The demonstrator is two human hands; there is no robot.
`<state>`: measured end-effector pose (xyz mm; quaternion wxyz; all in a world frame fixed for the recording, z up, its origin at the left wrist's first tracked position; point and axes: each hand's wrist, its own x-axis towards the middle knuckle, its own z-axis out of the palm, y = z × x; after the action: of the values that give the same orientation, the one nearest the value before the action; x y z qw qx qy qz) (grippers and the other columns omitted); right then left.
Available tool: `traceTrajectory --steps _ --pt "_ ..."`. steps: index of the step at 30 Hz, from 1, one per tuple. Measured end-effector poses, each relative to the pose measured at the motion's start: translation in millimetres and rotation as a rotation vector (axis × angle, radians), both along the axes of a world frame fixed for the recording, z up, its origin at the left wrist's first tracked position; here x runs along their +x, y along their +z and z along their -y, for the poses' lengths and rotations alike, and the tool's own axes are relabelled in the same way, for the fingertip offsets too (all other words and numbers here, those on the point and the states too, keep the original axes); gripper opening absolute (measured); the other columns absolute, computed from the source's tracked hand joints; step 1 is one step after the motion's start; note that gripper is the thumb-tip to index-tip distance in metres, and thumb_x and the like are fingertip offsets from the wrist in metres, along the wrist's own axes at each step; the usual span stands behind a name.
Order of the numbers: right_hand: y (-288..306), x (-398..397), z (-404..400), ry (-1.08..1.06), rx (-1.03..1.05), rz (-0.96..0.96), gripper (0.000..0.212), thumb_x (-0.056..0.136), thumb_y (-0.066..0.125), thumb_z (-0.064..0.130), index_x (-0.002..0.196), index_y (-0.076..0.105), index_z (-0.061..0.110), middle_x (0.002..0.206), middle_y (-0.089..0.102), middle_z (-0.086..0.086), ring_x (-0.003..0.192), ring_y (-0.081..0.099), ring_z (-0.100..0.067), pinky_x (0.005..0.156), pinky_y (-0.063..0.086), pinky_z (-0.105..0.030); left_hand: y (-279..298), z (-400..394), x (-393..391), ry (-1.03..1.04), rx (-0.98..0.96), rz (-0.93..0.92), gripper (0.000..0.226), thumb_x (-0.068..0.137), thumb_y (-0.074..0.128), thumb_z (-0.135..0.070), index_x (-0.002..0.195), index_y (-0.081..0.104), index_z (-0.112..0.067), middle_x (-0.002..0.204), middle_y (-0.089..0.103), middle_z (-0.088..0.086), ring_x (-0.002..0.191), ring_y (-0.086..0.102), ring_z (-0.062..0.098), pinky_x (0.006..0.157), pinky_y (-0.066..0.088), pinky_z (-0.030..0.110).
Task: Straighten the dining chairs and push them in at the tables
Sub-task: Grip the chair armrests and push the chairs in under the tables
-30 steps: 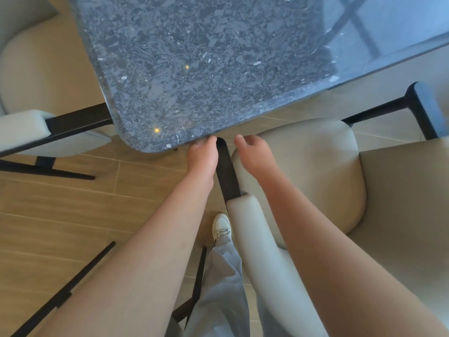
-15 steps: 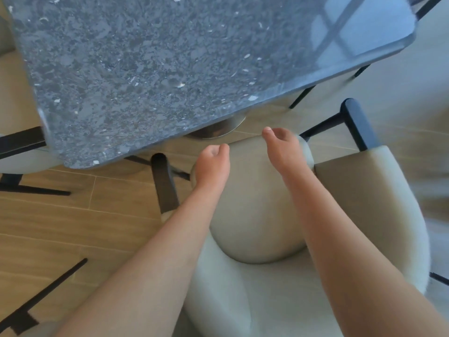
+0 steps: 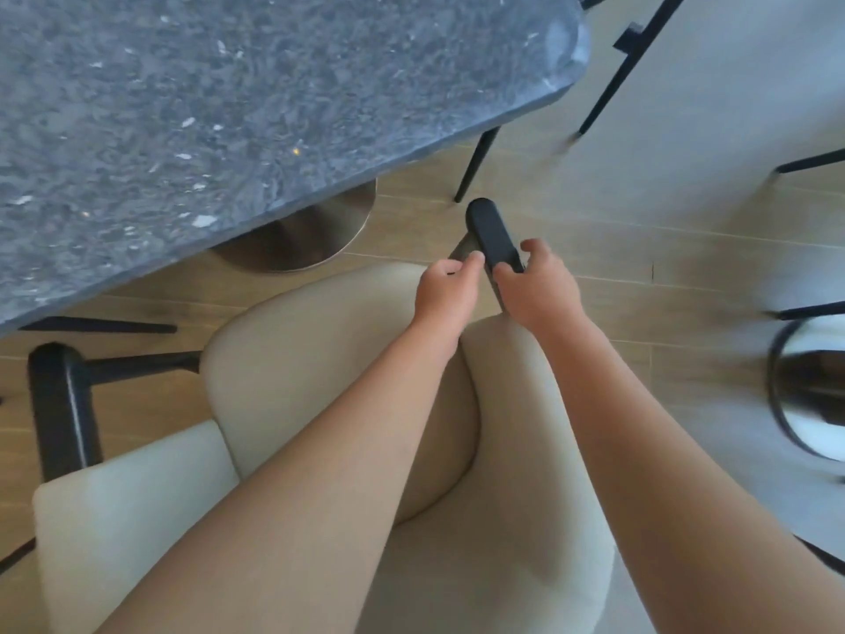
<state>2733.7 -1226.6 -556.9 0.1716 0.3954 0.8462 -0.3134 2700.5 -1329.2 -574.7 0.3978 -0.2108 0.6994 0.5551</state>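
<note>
At the far left we see the chair's other black armrest [image 3: 61,404], free of any hand, with a cream pad behind it. Above it the dark stone table [image 3: 228,107] spreads over the upper left, its round metal base [image 3: 315,231] standing on the wood floor. The cream dining chair [image 3: 329,359] sits below us, angled to the table edge and not yet under it (only the seat's front comes near the edge).

Further right, our left hand [image 3: 446,290] curls its fingers against the inner side of the black armrest [image 3: 491,235]; whether it truly clamps we cannot tell. Our right hand [image 3: 535,286] wraps the same armrest from the outer side, thumb and fingers round it. At the far right a blurred round stool [image 3: 804,395] stands near.

With 2 hands on 1 armrest, we judge a push could swing the chair instead of sliding it straight, sending the seat into the table base. The armrest may also knock the stone edge, pinching our fingers.
</note>
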Motion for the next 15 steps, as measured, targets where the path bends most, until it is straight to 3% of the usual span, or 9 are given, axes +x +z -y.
traceTrajectory --steps 3,5,7,11,15 --pt "-13.9 5.6 -17.1 0.067 -0.106 0.045 0.042 0.092 0.054 0.021 0.134 0.049 0.020 0.106 0.066 -0.004 0.088 0.061 -0.029 0.073 0.045 -0.033 -8.9 -23.8 -0.9 0.045 0.037 0.090 0.021 0.094 0.058 -0.042 0.096 0.065 -0.023 0.106 0.071 0.006 0.103 0.068 0.026 0.090 0.056 0.045" --pt "-20.7 7.2 -24.1 0.057 -0.153 -0.004 0.047 0.089 0.057 0.021 0.136 0.050 0.027 0.097 0.065 0.003 0.088 0.065 -0.026 0.072 0.047 -0.032 -19.1 -34.6 -1.6 0.053 0.041 0.102 0.025 0.093 0.060 -0.041 0.106 0.067 -0.021 0.108 0.073 0.005 0.101 0.069 0.024 0.091 0.058 0.044" --pt "-25.4 9.7 -25.8 0.049 -0.184 -0.055 0.052 0.087 0.060 0.022 0.138 0.053 0.031 0.098 0.067 0.004 0.090 0.068 -0.025 0.075 0.053 -0.035 -27.2 -40.9 -2.0 0.073 0.047 0.107 0.032 0.092 0.063 -0.039 0.117 0.067 -0.020 0.109 0.073 0.004 0.098 0.071 0.023 0.084 0.061 0.041" --pt "-31.9 11.3 -24.6 0.007 -0.200 -0.109 0.051 0.084 0.063 0.020 0.132 0.058 0.035 0.095 0.071 0.005 0.088 0.070 -0.023 0.079 0.057 -0.038 -35.7 -44.6 -3.6 0.179 0.092 0.158 0.026 0.095 0.066 -0.026 0.117 0.070 -0.014 0.105 0.075 0.008 0.093 0.074 0.028 0.055 0.057 0.028" --pt "-30.5 -8.7 -19.7 0.045 -0.217 -0.134 0.049 0.085 0.063 0.018 0.131 0.058 0.035 0.092 0.070 0.008 0.088 0.069 -0.020 0.078 0.055 -0.034 -35.4 -35.2 -21.0 0.225 0.078 0.140 0.025 0.094 0.068 -0.027 0.114 0.072 -0.013 0.102 0.076 0.009 0.089 0.074 0.027 0.058 0.060 0.031"
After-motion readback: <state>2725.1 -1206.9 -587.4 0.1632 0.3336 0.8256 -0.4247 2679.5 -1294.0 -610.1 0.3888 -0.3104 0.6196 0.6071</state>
